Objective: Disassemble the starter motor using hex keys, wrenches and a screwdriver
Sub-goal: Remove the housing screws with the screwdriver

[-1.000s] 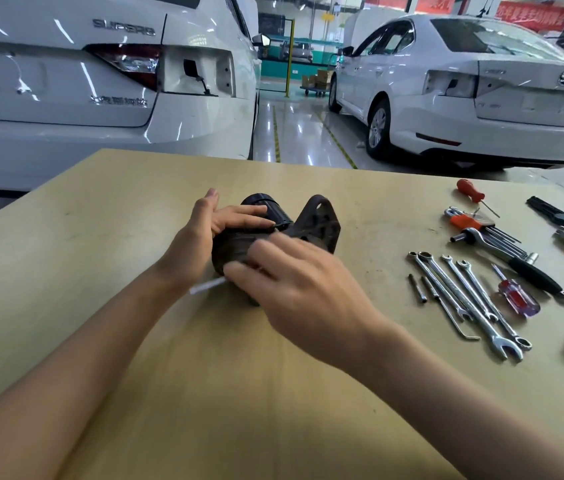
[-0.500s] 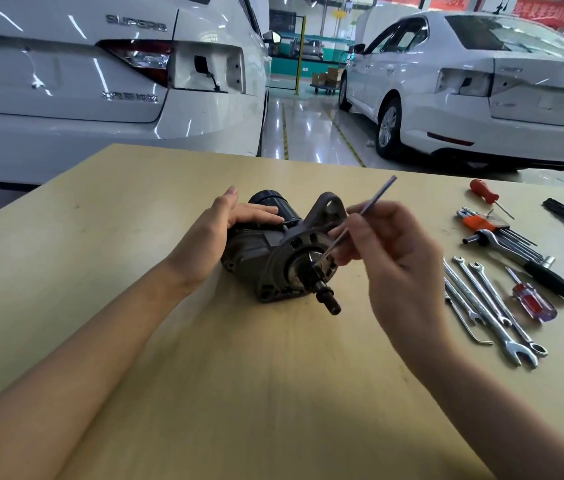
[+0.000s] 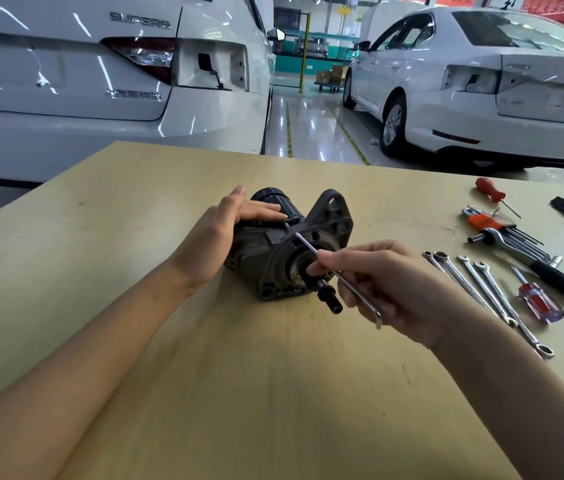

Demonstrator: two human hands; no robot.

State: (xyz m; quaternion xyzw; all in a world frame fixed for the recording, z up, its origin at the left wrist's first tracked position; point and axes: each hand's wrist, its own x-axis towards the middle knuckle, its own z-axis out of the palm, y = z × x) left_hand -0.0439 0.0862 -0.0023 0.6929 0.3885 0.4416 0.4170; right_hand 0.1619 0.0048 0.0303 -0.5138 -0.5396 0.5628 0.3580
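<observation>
Motor (image 3: 273, 251) lies on its side mid-table (image 3: 169, 393), shaft end pointing near-right, still in one piece as far as I can see: housing, flange, pinion shaft all on, no loose parts or bolts beside it. So early days, I'd say. Left hand (image 3: 214, 244) rests on the far-left body w/ fingers straight, steadying it. Right hand (image 3: 388, 282) pinches a hex key (image 3: 336, 271), long leg reaching up-left to a bolt by the flange; can't tell if the tip's seated. Wrenches (image 3: 481, 289) and screwdrivers lie untouched at right. Basically everything's left to undo.
</observation>
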